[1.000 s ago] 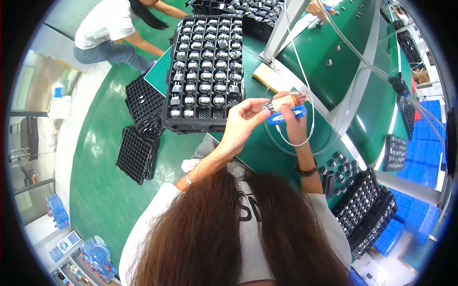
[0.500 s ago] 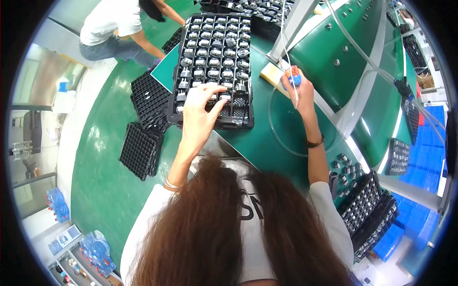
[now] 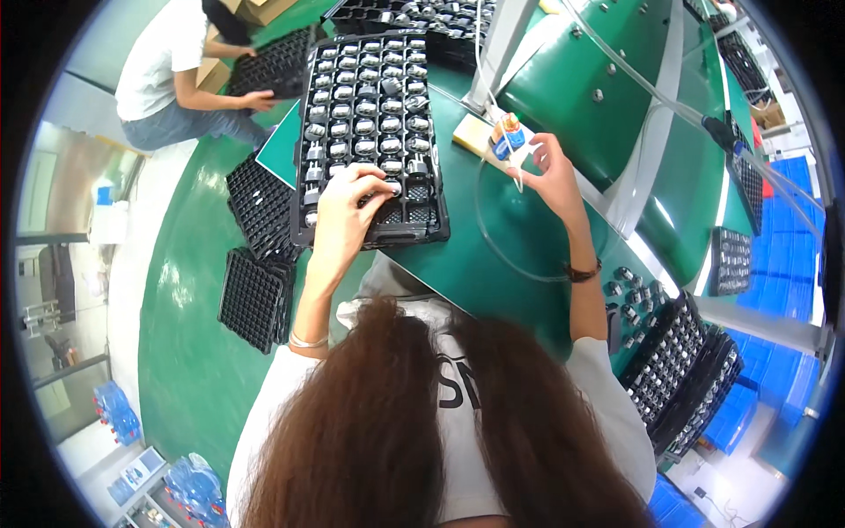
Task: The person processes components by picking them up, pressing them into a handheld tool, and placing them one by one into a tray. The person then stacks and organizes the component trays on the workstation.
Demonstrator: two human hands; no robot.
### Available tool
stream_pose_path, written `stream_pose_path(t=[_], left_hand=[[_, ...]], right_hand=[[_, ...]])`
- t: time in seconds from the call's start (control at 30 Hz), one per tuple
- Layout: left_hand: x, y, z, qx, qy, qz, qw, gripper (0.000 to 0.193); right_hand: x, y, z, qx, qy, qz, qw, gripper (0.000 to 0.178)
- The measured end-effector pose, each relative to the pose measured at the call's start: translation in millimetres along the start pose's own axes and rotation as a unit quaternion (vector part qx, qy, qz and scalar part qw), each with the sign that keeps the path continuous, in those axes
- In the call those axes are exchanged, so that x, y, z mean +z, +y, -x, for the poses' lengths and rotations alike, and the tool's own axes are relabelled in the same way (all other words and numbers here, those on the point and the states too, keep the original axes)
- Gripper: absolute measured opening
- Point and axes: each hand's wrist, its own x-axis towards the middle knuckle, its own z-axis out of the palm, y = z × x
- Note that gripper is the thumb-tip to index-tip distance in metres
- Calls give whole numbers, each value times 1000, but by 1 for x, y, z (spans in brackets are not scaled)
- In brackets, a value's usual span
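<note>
My left hand (image 3: 344,214) reaches over the near end of a black tray (image 3: 444,231), thumb and forefinger pinched on a small silver-and-black part (image 3: 394,187) in one of its pockets. Rows of similar parts fill most of the tray; several pockets at its near right corner hold none. To the right, my right hand (image 3: 556,180) is raised over the green table with fingers curved and apart, nothing visible in them. Just left of its fingers, a blue-and-orange handheld tool (image 3: 508,139) with a thin white hose stands by a pale yellow block (image 3: 473,133).
A clear hose loops over the green table (image 3: 458,264). A metal post (image 3: 500,57) rises beside the conveyor belt (image 3: 572,88). Loose parts (image 3: 635,295) and filled trays (image 3: 669,356) lie at my right. Stacked black trays (image 3: 251,299) sit on the floor; a co-worker (image 3: 167,79) crouches far left.
My right hand has let go of the blue-and-orange tool and moved slightly away. My left hand has closed its pinch on the part. The co-worker now holds up a black tray.
</note>
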Motion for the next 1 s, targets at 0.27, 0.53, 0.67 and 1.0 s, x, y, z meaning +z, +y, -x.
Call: stream_pose_path(t=[0.27,0.53,0.67,1.0], left_hand=[[13,21,-8,-187,-54,560,805,11],[38,32,0,-315,-36,644,696,32],[43,35,-4,-295,-43,660,690,32],[54,40,-8,-260,-35,653,711,28]], right_hand=[[37,5,-25,-140,123,-22,982,52],[-1,32,-79,-62,237,-17,969,31],[-52,98,-112,-54,399,68,913,30],[-60,120,-121,24,365,153,918,35]])
